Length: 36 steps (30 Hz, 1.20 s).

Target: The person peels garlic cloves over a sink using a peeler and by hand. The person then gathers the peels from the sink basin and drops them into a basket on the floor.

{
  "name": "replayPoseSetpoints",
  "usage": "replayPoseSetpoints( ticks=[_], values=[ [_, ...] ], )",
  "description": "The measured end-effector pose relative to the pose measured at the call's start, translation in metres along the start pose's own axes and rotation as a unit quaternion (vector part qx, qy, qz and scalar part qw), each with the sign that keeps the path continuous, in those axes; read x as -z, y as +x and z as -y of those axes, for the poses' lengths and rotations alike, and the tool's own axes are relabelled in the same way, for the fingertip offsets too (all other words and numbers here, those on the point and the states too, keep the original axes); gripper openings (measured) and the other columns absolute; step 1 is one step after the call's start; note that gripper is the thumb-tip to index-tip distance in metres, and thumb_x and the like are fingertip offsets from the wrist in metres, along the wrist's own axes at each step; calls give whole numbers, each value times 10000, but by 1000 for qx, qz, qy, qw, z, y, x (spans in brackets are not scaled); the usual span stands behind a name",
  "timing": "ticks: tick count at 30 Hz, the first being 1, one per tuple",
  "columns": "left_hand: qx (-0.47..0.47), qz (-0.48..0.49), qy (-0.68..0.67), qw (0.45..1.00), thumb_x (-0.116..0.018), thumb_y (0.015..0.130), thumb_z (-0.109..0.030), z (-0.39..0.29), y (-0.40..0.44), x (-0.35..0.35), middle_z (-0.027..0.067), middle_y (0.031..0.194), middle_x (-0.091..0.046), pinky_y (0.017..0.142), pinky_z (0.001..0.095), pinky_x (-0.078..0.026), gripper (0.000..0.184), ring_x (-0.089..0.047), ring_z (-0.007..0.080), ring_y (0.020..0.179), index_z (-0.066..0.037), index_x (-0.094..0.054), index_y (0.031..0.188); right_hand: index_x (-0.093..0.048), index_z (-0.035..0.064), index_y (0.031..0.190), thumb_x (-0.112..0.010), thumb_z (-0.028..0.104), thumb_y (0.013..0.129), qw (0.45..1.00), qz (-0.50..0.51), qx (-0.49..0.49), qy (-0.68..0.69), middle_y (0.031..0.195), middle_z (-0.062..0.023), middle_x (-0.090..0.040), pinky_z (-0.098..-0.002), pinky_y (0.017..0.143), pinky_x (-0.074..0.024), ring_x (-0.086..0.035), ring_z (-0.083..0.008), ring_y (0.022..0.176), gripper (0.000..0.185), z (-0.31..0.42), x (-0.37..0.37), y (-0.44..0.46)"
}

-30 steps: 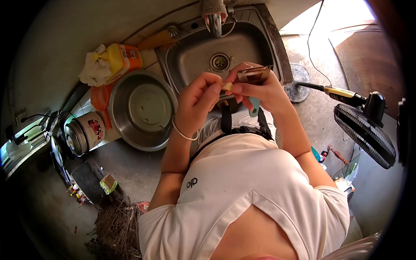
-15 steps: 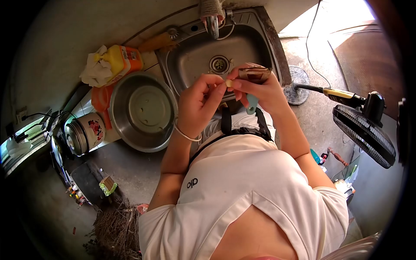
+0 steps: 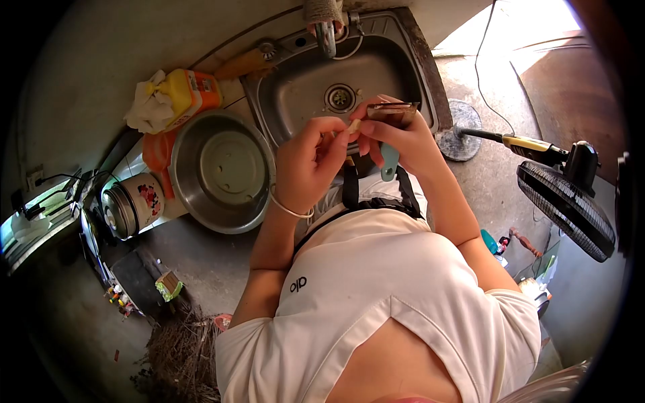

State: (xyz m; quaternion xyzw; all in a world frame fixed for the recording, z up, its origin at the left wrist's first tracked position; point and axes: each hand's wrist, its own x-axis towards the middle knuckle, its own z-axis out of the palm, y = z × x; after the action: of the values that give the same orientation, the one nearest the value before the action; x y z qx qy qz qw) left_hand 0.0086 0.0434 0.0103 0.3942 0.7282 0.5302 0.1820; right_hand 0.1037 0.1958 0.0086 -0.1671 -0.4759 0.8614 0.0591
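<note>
Noted nearest, at centre: a white top (image 3: 376, 269) with dark lettering, and a black waist strap (image 3: 386, 203) just beyond. Seen on the floor at near left: a bundle of dry twigs (image 3: 180, 349). Found at right, well apart from both arms: a black fan (image 3: 564, 208) on a yellow-and-black stem. Observed ahead of the waist: left hand (image 3: 309, 158), with pale bracelet (image 3: 290, 207) at the wrist, thumb and forefinger closed in a pinch on a small pale piece (image 3: 354, 125). Located at right of this: right hand (image 3: 403, 141), curled closed around a tool with a light-blue handle (image 3: 389, 163), thumb tip near or against the small pale piece. Seen also in the right hand: a flat, shiny brown part (image 3: 393, 114); cannot tell its join to the handle, hidden by fingers. Recorded at left, on the surface (image 3: 234, 94) beside the sink (image 3: 295, 101): a wide metal basin (image 3: 191, 154) with a few small bits at the bottom, left of it a flower-patterned pot (image 3: 148, 195), and beyond, a yellow-and-orange bottle (image 3: 191, 97). Visible beyond both hands: the sink drain (image 3: 340, 99) with pale scraps, and farthest, a metal tap (image 3: 326, 41) with cloth wrapping (image 3: 322, 10).
</note>
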Motion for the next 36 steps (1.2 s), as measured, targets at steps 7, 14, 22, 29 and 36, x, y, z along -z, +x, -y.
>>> replayPoseSetpoints(
  ticks=[7, 14, 22, 29, 36],
  values=[
    [87, -60, -229, 968, -560, 893, -82, 2, -6, 7, -50, 620, -474, 439, 155, -282, 85, -378, -6, 511, -26, -566, 957, -574, -40, 955, -609, 82, 830, 994, 33, -45, 90, 825, -163, -659, -224, 438, -463, -634, -149, 629, 178, 0, -7, 3],
    [219, -107, -456, 856, -519, 925, -195, 87, -9, 11, -33, 662, -499, 391, 161, -268, 172, -375, 9, 459, -41, -579, 975, -578, -56, 986, -631, 122, 826, 991, 115, -61, -14, 808, -146, -669, -225, 454, -461, -635, -152, 613, 245, -15, -43, 30],
    [118, -215, -700, 671, -495, 875, -477, 180, -39, -4, 86, 1045, -579, 816, 327, -471, 464, -571, 192, 927, -68, -558, 1085, -658, 39, 994, -661, 192, 799, 949, 187, 24, -253, 795, -50, -676, -235, 620, -469, -581, -79, 652, 248, -93, -103, 99],
    [239, -205, -708, 633, -383, 952, -211, 120, -17, 10, 167, 1144, -589, 808, 401, -503, 233, -550, 264, 1088, -63, -534, 857, -617, 29, 1026, -678, 148, 779, 959, 59, -53, -273, 769, -21, -619, -259, 624, -456, -532, -84, 649, 281, -65, -22, 74],
    [207, -122, -693, 680, -393, 962, -266, 84, 0, -5, 197, 1186, -564, 937, 380, -433, 240, -494, 274, 1173, -87, -536, 892, -595, 43, 1028, -665, 109, 761, 917, 45, 109, -382, 907, -75, -576, -266, 661, -460, -566, -151, 737, 283, -82, -24, 51]
  ],
)
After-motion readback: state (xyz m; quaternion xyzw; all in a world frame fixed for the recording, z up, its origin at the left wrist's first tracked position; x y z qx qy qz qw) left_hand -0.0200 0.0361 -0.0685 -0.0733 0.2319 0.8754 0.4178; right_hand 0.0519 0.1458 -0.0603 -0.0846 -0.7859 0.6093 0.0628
